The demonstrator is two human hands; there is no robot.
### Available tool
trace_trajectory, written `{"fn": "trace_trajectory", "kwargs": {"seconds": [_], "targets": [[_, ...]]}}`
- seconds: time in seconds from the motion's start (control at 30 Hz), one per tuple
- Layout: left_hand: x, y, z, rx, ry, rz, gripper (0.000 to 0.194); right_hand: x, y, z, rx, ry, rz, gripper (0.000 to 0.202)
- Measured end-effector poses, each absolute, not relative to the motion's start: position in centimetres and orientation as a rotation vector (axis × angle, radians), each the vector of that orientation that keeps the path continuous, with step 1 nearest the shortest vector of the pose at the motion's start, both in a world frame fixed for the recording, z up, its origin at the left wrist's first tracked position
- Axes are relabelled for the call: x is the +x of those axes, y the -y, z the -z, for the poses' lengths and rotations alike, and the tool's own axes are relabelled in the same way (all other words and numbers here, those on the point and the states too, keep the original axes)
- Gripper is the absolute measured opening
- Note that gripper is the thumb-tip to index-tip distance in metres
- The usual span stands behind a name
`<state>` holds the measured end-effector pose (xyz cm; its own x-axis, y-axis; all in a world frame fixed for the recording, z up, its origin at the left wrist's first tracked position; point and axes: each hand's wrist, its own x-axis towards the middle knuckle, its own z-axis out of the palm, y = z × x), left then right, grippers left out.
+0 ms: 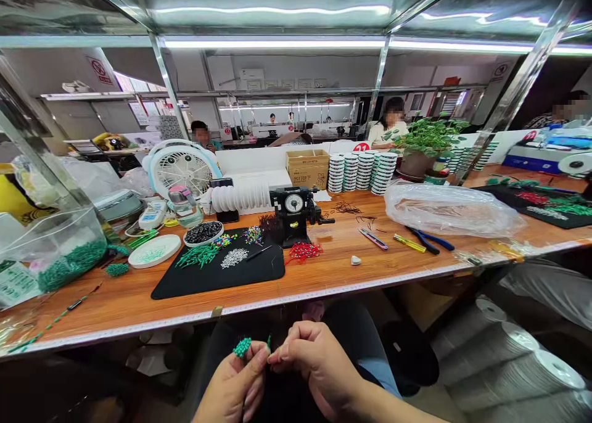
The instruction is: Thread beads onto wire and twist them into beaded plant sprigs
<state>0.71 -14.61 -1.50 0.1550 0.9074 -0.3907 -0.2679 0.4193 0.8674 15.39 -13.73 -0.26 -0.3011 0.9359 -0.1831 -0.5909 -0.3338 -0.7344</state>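
Green bead cluster point(242, 348), one, small and rounded; held aloft in the left hand point(235, 380), near side of the scene, left of centre, beyond the near edge of the worktable point(324, 278) and above the dark-clothed lap point(354, 324). Risks, as judged: a slackened left grip could drop the cluster into the lap or to the floor, as no tabletop lies beneath it; a hard or crooked pull from the right hand point(319, 361) could twist the cluster or work beads loose, the two hands being so close; a fallen bead would be hard to find in the dim space below. Position to fingers: cluster just above the bent left index finger, on its far side, left of the left thumb tip, apart from the right fingers. Left fingers: curled, gripping the cluster; hidden part of the hold not visible. Right fingers: thumb and index drawn together in a pinch at the left thumb tip; contents too small to tell. Adjacent item: thin green strand point(269, 340), upright, between the two hands; which fingers hold it, cannot tell.
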Motion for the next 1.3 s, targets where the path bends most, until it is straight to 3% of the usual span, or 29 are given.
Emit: {"fn": "trace_trajectory", "kwargs": {"seconds": [0.27, 0.47, 0.63, 0.73, 1.0, 1.3], "targets": [[0.4, 14.8, 2.3, 0.776, -1.143, -0.949, 0.047, 15.4, 13.6, 0.3, -0.782, 0.600, -1.887, 0.011], [0.5, 15.2, 2.0, 0.857, -1.152, -0.975, 0.036, 15.9, 13.2, 0.6, -1.063, 1.106, -1.609, 0.020], [0.5, 14.9, 2.6, 0.855, -1.129, -0.948, 0.036, 16.0, 13.1, 1.1, -1.068, 1.155, -1.541, 0.019], [0.5, 14.5, 2.8, 0.774, -1.088, -0.952, 0.044, 15.7, 13.2, 1.8, -1.074, 1.186, -1.608, 0.020], [1.1, 14.2, 1.5, 0.661, -1.080, -0.986, 0.039, 15.1, 13.6, 2.1, -0.844, 0.821, -2.081, 0.026], [1.4, 15.0, 1.7, 0.686, -1.012, -0.857, 0.029, 15.6, 12.7, 1.3, -1.030, 1.163, -1.533, 0.013]]}}
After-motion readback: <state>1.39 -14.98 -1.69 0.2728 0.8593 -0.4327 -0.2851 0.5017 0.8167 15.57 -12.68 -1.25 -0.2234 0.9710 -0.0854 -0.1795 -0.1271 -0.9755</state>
